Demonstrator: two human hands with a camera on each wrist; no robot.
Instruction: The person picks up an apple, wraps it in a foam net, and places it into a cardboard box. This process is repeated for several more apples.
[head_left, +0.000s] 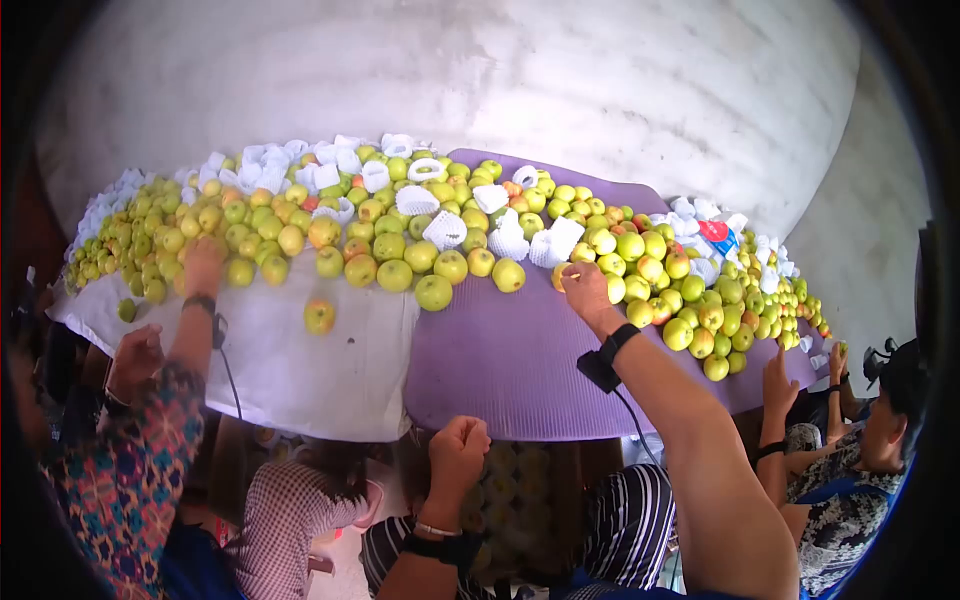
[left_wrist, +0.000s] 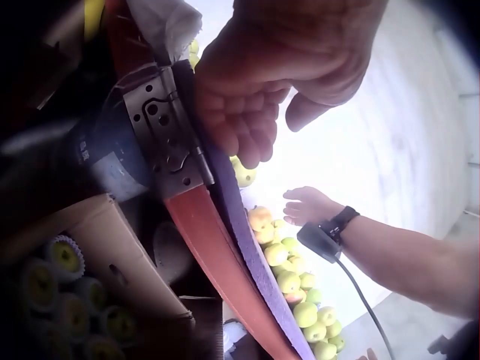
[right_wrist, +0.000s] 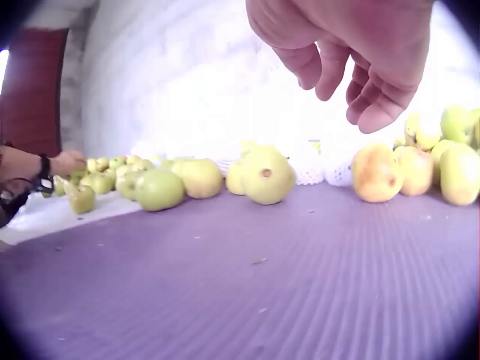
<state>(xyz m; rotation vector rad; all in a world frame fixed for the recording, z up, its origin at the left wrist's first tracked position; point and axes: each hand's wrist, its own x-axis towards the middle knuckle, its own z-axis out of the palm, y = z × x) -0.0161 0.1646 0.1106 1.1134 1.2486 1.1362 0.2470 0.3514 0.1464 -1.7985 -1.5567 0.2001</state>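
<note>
My right hand (head_left: 590,292) reaches over the purple ribbed mat (head_left: 500,370), its fingertips right at a yellow-orange apple (head_left: 561,276) on the edge of the pile. In the right wrist view the fingers (right_wrist: 330,71) hang bent above that blushed apple (right_wrist: 376,174), with a gap below them and nothing between them. My left hand (head_left: 459,455) hovers in front of the table's near edge, fingers loosely curled. Seen from the left wrist, the left hand (left_wrist: 281,67) holds nothing. White foam net sleeves (head_left: 508,240) lie among the green-yellow apples (head_left: 432,292).
Another person's hand (head_left: 203,265) reaches into the apples on the left, over a white cloth (head_left: 300,370). A further person (head_left: 880,430) sits at the right. Below the table edge, a cardboard box (left_wrist: 124,255) holds apples in foam sleeves. A metal hinge (left_wrist: 166,131) sits on the red table rim.
</note>
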